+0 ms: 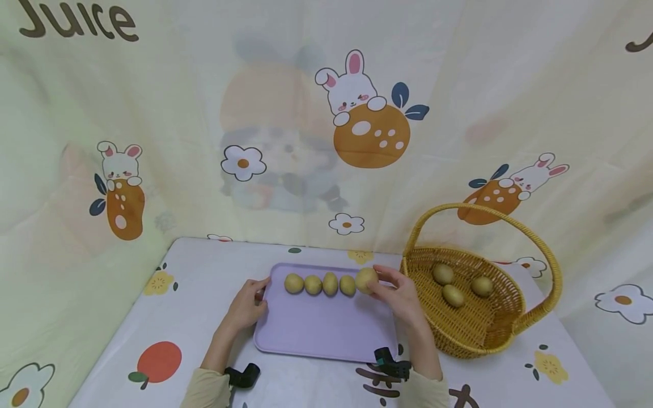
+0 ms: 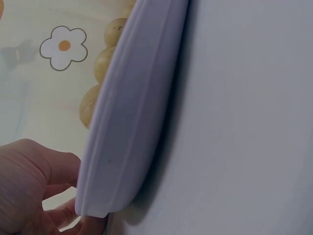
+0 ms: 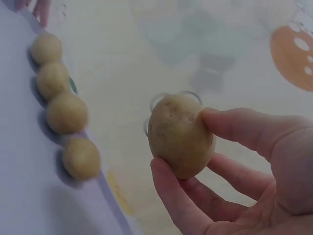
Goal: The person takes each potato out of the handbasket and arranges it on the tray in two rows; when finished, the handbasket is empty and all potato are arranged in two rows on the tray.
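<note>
My right hand (image 1: 403, 297) pinches a potato (image 3: 181, 134) between thumb and fingertips, above the far right part of the lilac tray (image 1: 326, 328). In the right wrist view the potato is held apart from the row. Along the tray's far side several potatoes (image 1: 330, 284) lie in a line, close to one another. My left hand (image 1: 246, 306) grips the tray at its left edge, near the far corner. From the left wrist, the thumb (image 2: 66, 167) shows against the rim, while other fingers reach below the edge and are partly hidden.
Right of the tray stands a wicker basket (image 1: 476, 343) with a tall arched handle (image 1: 553, 272). Three potatoes (image 1: 453, 296) lie inside. A printed cloth (image 1: 204, 323) covers the table, and a patterned curtain (image 1: 285, 226) hangs right behind it.
</note>
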Demonstrator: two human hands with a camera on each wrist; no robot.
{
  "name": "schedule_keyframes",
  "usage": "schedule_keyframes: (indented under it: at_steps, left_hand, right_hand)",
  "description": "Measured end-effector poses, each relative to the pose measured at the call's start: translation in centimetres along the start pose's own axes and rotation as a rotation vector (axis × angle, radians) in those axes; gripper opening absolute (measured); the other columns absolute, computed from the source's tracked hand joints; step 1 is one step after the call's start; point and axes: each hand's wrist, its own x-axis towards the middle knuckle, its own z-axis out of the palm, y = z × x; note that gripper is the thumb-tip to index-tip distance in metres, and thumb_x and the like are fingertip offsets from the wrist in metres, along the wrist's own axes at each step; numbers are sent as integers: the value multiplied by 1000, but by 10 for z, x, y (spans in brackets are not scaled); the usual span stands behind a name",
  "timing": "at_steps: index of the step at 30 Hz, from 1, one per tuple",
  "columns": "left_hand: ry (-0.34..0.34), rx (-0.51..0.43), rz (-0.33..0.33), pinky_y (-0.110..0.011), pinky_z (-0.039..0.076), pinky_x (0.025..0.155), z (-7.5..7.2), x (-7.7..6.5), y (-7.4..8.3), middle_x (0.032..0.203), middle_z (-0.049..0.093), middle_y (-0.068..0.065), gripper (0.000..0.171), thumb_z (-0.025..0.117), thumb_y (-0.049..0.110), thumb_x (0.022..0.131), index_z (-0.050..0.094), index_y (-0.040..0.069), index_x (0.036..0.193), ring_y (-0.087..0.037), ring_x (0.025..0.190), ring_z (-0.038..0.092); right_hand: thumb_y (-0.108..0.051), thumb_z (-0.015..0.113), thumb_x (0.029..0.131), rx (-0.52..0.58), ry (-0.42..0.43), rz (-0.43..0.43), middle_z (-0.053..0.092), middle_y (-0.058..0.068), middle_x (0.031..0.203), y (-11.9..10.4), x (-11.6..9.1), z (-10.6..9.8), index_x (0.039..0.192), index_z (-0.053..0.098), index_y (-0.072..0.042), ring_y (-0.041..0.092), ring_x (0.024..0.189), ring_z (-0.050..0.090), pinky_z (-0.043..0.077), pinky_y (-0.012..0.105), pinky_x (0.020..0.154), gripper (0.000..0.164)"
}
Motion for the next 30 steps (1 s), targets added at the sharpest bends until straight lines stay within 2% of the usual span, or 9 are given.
schedule_keyframes:
  at_steps: [12, 17, 25, 28, 30]
  left_hand:
    - [6, 1, -7, -38, 50, 77, -2, -1, -1, 111, 57, -17, 57, 66, -5, 79, 56, -5, 135, -25, 88, 61]
    - [4, 3, -4, -38, 49, 77, -3, -1, -2, 111, 56, -17, 57, 65, -6, 78, 56, -5, 135, -25, 88, 62]
    - [0, -16, -2, -39, 49, 77, -2, 1, -1, 110, 56, -17, 57, 65, -6, 78, 56, -5, 135, -25, 87, 61]
    - [0, -21, -9, -39, 49, 77, -1, 2, -2, 110, 56, -17, 58, 64, -6, 78, 56, -5, 135, -26, 88, 62]
    - [2, -23, -6, -39, 49, 78, -1, 2, -2, 110, 56, -18, 58, 64, -6, 77, 56, -5, 134, -26, 88, 62]
  right_hand:
    - [9, 71, 81, 64, -52, -35, 61, 27, 116, 22, -4, 57, 124, 58, 14, 24, 88, 69, 57, 29, 71, 45]
    - [6, 74, 79, 24, -63, -45, 63, 26, 116, 32, -9, 73, 122, 60, 13, 33, 94, 69, 56, 27, 69, 46]
    - [3, 75, 79, -39, -133, -58, 63, 27, 115, 43, -14, 95, 121, 61, 13, 35, 95, 67, 52, 23, 72, 45]
    - [4, 73, 79, -59, -155, -62, 62, 29, 115, 40, -17, 101, 120, 59, 15, 36, 94, 66, 51, 22, 71, 45]
    - [6, 72, 79, -62, -166, -67, 61, 31, 114, 31, -22, 104, 120, 58, 17, 38, 94, 66, 51, 22, 71, 45]
